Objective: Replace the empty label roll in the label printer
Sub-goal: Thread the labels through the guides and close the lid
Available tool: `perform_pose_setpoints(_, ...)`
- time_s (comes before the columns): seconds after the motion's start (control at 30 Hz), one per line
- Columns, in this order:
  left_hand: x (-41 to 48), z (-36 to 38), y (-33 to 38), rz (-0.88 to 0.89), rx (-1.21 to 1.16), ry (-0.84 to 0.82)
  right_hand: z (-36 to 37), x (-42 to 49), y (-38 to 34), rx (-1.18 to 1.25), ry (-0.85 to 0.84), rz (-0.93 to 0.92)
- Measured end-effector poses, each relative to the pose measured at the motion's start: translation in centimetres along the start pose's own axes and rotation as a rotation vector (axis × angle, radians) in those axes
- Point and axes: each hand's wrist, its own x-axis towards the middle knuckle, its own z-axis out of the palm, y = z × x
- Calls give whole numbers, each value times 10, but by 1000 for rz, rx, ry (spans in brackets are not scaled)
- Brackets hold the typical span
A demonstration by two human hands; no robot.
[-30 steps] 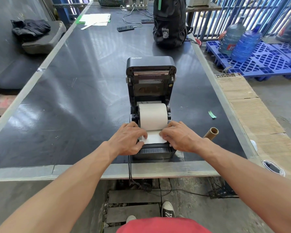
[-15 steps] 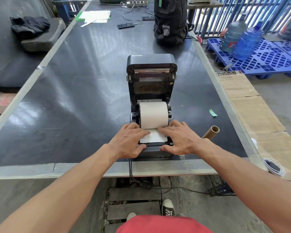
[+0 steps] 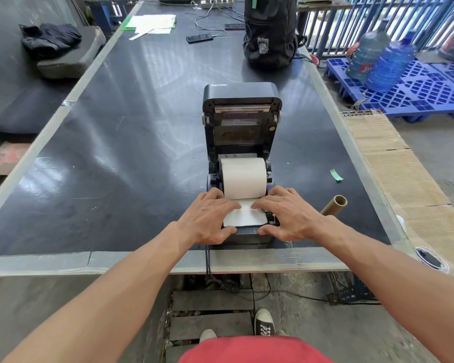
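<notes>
Fresh label roll (image 3: 243,178) sits in the open Xprinter label printer (image 3: 243,111); left hand (image 3: 210,218) and right hand (image 3: 288,216) press its leader (image 3: 245,217) with flat, spread fingers; uneven pressure could skew it, jamming the feed.

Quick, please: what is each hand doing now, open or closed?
Left hand: open, fingers pressing the label paper flat.
Right hand: open, fingers pressing the same paper.

The left hand (image 3: 207,218) and right hand (image 3: 291,216) hide both sides of the label (image 3: 245,214), and the top edge cuts off the backpack (image 3: 270,35).
</notes>
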Motion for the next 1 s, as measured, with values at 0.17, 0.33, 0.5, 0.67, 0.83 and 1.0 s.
perform_pose_setpoints(0.17,-3,0,-3,33,-17,16,-1,-1,-2,-8,6,-4)
perform_pose_setpoints(0.33,-10,6,-4,84,-35,80,5,-7,-5,-22,80,-30)
perform_pose_setpoints(0.5,-19,16,-4,155,-6,221,14,-15,-10,-54,228,-125)
perform_pose_setpoints(0.67,-28,30,-3,149,-39,333,14,-25,-17,-17,285,-109)
perform_pose_setpoints(0.83,-35,35,-2,186,-37,353,19,-37,-23,19,255,-46)
perform_pose_setpoints(1.0,-41,33,0,203,-101,291,18,-39,-30,49,378,-115)
